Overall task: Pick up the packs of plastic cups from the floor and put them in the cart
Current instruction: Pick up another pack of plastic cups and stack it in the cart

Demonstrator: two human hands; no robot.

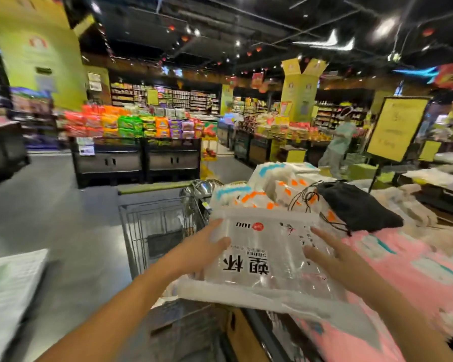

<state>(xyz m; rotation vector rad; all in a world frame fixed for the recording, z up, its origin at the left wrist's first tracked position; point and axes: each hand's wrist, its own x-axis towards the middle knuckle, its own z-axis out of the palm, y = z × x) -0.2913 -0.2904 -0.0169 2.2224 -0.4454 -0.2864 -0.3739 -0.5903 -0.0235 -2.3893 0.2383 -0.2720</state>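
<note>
hold | our left hand (207, 248) and right hand (334, 256) grip the pack of cups (266, 253) by its sides, thumbs on top, keeping the floppy wrap level | place | lower middle of frame, above the cart (152, 223), touching the other packs (271, 185) heaped there

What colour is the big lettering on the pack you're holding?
Black, on the clear pack. The head view shows it best.

A supermarket: a grey wire shopping cart (152, 226) stands in the aisle, bright stacked snack packets (131, 124) top low black display stands (136, 163), and stocked shelves (168, 97) line the back.
</note>
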